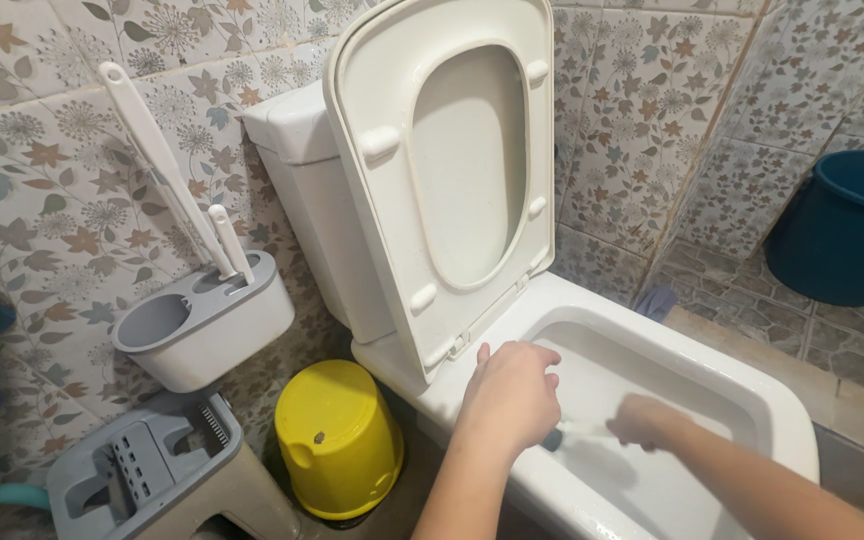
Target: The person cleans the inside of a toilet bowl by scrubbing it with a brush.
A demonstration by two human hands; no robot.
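Seen from above: a white toilet bowl [652,360] with seat and lid [452,170] raised upright against the white cistern [302,150]. Left hand [510,392] rested on the near rim of the bowl, fingers curled loosely over the edge, grasping nothing that could be made out. Right hand [647,420] reached down inside the bowl, blurred, fingers clenched around the pale handle of a brush [577,430], its darker head touching the inner wall just below the left hand. On the tiled wall to the left of the cistern hung a grey holder [202,325] with two white handles [167,170] standing tilted in it and one round slot open. Below that stood a grey mop bucket [142,470], and just beside it, near the base of the toilet, an upturned yellow bucket [337,440]. At the far right, well apart on the floor by the wall, stood a dark teal bucket [847,225]. Floral patterned tiles [642,110] covered the walls.
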